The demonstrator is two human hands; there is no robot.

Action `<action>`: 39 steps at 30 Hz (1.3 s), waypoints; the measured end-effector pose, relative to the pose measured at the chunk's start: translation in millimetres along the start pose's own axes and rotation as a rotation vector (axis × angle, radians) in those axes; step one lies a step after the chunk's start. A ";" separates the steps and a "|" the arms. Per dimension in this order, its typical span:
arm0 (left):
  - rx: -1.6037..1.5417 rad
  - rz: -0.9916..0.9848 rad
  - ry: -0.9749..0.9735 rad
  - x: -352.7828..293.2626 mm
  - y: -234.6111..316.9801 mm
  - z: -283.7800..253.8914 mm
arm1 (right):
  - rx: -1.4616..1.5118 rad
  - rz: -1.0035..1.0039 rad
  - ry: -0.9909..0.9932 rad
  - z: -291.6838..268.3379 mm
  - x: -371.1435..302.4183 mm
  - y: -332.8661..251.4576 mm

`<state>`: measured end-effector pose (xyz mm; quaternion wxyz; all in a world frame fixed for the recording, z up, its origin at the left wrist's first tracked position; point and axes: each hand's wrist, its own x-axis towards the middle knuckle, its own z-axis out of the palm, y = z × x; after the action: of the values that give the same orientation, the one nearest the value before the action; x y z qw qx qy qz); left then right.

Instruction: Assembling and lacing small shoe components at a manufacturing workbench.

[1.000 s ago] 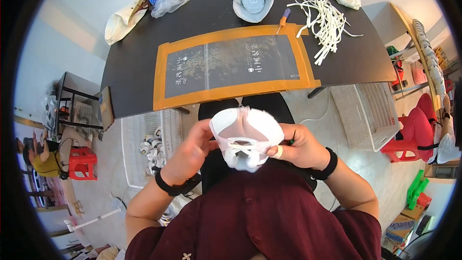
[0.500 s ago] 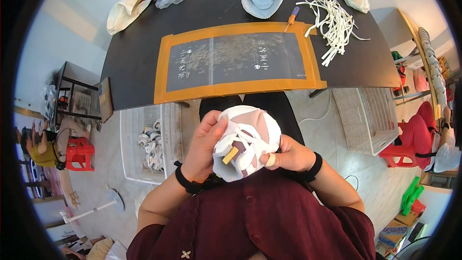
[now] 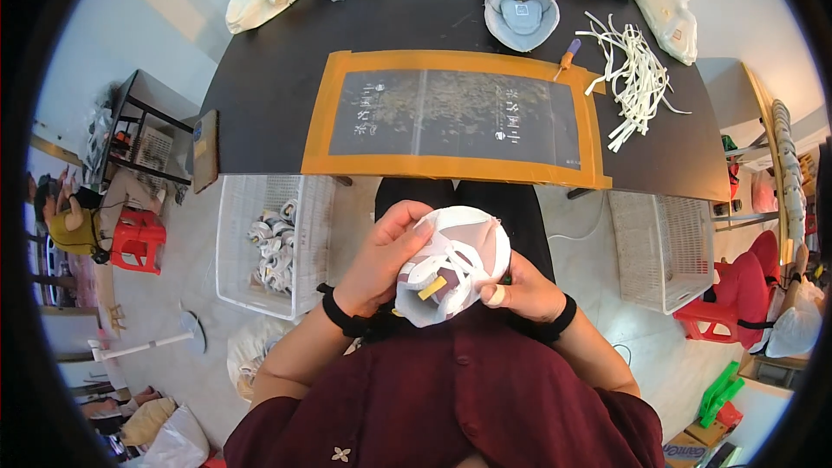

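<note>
Far left: white plastic basket (image 3: pixel 260 251) on the floor beside the table, holding a small pile of white-and-grey pieces (image 3: pixel 276 238), too small to identify further.

Left hand (image 3: pixel 381 260): closed on the white mask (image 3: pixel 455 264), fingers wrapped over its upper left edge, thumb side against the shell. Black band on the wrist.

White mask: held over the lap, just below the near edge of the black table (image 3: pixel 260 87), against the dark red shirt. It is a cup-shaped, moulded piece seen from the hollow side; rim rounded, slightly crumpled at the lower edge. Flat white straps cross the opening diagonally. A small yellow-tan tab (image 3: pixel 432 288) sits at the lower middle of the cup, where the straps meet. Inner surface pale, shaded pinkish grey toward the top.

Right hand (image 3: pixel 520 290): closed on the mask's lower right rim, thumb pressed onto the edge, fingers hidden behind the shell. Black band on this wrist as well.

On the table, beyond the hands: dark mat with an orange taped border (image 3: pixel 451 113), lying flat and centred. Farther back, a grey cup-shaped mask (image 3: pixel 520 13), hollow side up. Right of it a small screwdriver with orange handle (image 3: pixel 568 54), then a loose heap of white strips (image 3: pixel 633 78).

Far right: second white basket (image 3: pixel 667 251) on the floor.
</note>
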<state>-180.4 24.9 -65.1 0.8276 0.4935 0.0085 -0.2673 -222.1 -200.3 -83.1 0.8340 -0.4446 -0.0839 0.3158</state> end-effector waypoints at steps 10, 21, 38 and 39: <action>-0.083 0.008 0.011 -6.6 -12.9 -10.0 | 0.122 0.123 -0.034 0.2 12.2 7.8; 0.253 0.233 0.096 -15.1 6.1 1.9 | 0.130 0.149 -0.025 -8.7 22.7 5.6; 1.309 0.665 0.046 -28.9 8.9 2.5 | 0.116 0.092 0.046 3.7 30.3 4.0; 1.290 0.657 0.023 -23.2 3.6 1.9 | 0.126 0.106 0.075 -3.4 29.3 9.2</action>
<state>-199.1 34.7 -54.7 0.4090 0.8635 -0.2910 0.0484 -201.8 -181.2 -96.5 0.8451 -0.4065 -0.0090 0.3471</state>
